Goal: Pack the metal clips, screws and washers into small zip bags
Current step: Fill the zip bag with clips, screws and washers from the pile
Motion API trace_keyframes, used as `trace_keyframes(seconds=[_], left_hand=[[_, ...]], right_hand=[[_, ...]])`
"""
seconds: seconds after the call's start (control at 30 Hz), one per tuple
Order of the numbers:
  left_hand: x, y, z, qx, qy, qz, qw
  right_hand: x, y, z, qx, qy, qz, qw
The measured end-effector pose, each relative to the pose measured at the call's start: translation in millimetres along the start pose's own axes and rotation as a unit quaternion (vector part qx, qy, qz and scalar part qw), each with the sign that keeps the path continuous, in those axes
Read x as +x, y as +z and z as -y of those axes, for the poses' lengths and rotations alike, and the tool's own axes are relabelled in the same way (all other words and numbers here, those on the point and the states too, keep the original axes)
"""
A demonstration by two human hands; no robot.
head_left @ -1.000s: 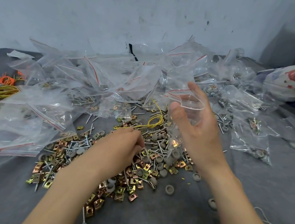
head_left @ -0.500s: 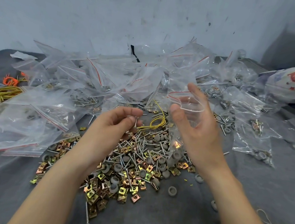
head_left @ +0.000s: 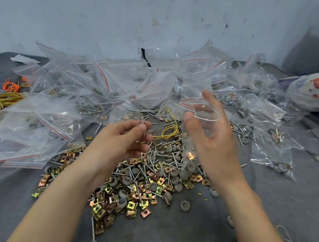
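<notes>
Right hand (head_left: 214,145) gripping small clear red-striped zip bag (head_left: 195,129), mouth open, above grey worktop (head_left: 191,234) centre. Left hand (head_left: 121,143) pinching thin silver screws (head_left: 143,126) just beside. Loose brass clips (head_left: 131,199) lying beneath.

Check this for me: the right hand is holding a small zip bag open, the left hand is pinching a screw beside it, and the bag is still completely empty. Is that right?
Not quite. The head view shows the zip bag in the right hand already holds parts at its bottom: a gold clip and grey washers. The rest stands: the bag is held open and the left hand pinches a screw beside it.
</notes>
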State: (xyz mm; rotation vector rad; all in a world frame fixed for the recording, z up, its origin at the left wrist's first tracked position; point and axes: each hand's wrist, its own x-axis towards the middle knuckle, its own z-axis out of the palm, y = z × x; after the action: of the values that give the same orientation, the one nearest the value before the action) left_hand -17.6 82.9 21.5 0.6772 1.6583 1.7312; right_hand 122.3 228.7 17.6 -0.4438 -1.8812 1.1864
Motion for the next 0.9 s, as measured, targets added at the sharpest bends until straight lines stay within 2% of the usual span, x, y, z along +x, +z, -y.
trace_keyframes(seconds=[0.43, 0.6, 0.73, 0.83, 0.9], left_hand=[[-0.7, 2.6, -2.1, 0.106, 0.093, -0.009, 0.990], [-2.5, 6.2, -6.4, -0.013, 0.079, 0.044, 0.996], [-4.0, 7.5, -10.6, -0.131, 0.061, 0.076, 0.987], [-5.6, 9.6, -14.9, -0.129, 0.059, 0.060, 0.988], [-7.5, 11.6, -21.4, -0.077, 0.081, 0.028, 0.993]], right_hand=[[0.6, -1.6, -1.1, -0.006, -0.002, -0.004, 1.000], [-0.1, -0.5, -2.1, -0.020, -0.012, 0.007, 1.000], [-0.3, 0.3, -2.5, -0.021, -0.012, 0.012, 1.000], [-0.3, 1.2, -3.0, -0.025, -0.010, 0.021, 0.999], [-0.7, 2.1, -3.2, -0.030, -0.015, 0.027, 0.999]])
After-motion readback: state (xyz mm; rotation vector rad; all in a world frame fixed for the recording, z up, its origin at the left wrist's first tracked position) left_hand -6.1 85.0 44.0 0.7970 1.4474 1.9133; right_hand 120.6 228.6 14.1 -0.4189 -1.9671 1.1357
